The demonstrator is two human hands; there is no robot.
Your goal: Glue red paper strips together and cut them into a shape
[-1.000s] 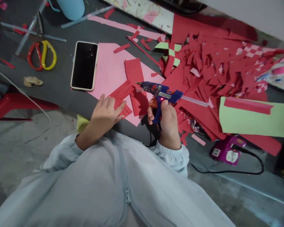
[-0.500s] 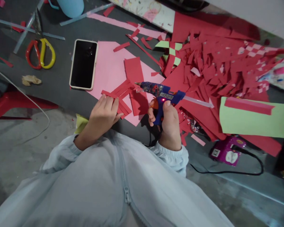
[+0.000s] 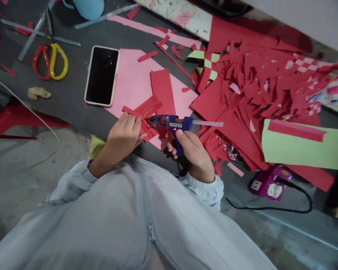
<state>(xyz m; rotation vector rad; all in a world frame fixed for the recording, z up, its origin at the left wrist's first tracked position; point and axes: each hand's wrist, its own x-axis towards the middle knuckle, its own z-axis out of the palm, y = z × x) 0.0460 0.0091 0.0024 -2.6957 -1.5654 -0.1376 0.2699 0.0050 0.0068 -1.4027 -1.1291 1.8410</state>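
My left hand (image 3: pixel 124 134) rests on woven red paper strips (image 3: pixel 148 108) near the table's front edge, pressing them with its fingers apart. My right hand (image 3: pixel 190 146) is wrapped round the handle of a blue glue gun (image 3: pixel 169 122), whose small light glows red. The gun's nozzle points left and lies over the strips, close beside my left fingertips. A clear glue stick (image 3: pixel 208 123) juts from the gun's back. Under the strips is a pink paper sheet (image 3: pixel 129 78), with a wider red piece (image 3: pixel 163 90) on it.
A phone (image 3: pixel 102 76) lies left of the pink sheet, with scissors (image 3: pixel 50 62) beyond. A blue cup (image 3: pixel 89 7) stands at the back. Red paper scraps (image 3: pixel 250 82) are heaped at the right, near a green sheet (image 3: pixel 301 150) and a purple power socket (image 3: pixel 270 183) with a black cable.
My right hand has brought the glue gun left and nearer to me, so its nozzle is now over the red strips. My left hand has stayed on the strips.
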